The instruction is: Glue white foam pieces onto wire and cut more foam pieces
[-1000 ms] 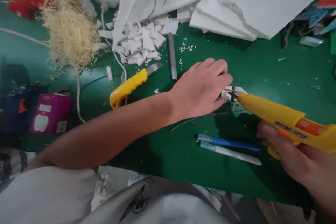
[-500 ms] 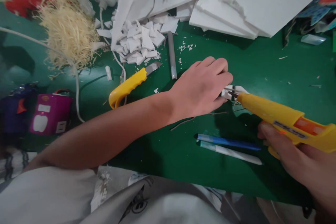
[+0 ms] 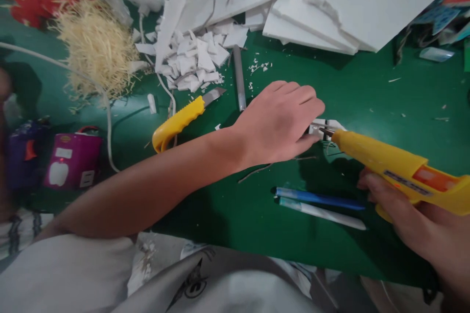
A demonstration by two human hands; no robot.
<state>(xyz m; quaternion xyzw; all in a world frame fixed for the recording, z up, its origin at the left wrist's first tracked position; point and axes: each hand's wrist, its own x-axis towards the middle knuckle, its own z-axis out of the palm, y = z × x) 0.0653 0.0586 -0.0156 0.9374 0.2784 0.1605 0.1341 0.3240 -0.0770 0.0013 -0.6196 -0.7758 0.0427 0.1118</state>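
My right hand (image 3: 407, 215) grips a yellow hot glue gun (image 3: 382, 154), whose nozzle points left and meets or nearly meets a small white piece with dark marks (image 3: 333, 123). My left hand (image 3: 282, 120) is closed, back of the hand up, with thumb and fingers pinching that white piece at its left end. The fingers cover part of it, so its full shape is hidden. Thin wire (image 3: 332, 149) shows just under the piece. Below the hands lie a blue pen (image 3: 319, 197) and a white pen (image 3: 323, 213).
A yellow-handled cutter (image 3: 179, 122) and a grey stick (image 3: 239, 78) lie left of my hand. Foam scraps (image 3: 200, 56), foam sheets (image 3: 367, 0) and straw-like shreds (image 3: 99, 49) are behind. A white cable (image 3: 108, 127) runs past a purple box (image 3: 73, 159) at left.
The knuckles of my left hand have shifted slightly; the white piece and glue gun stay almost in place. A blurred part of another person has come in at the left edge.
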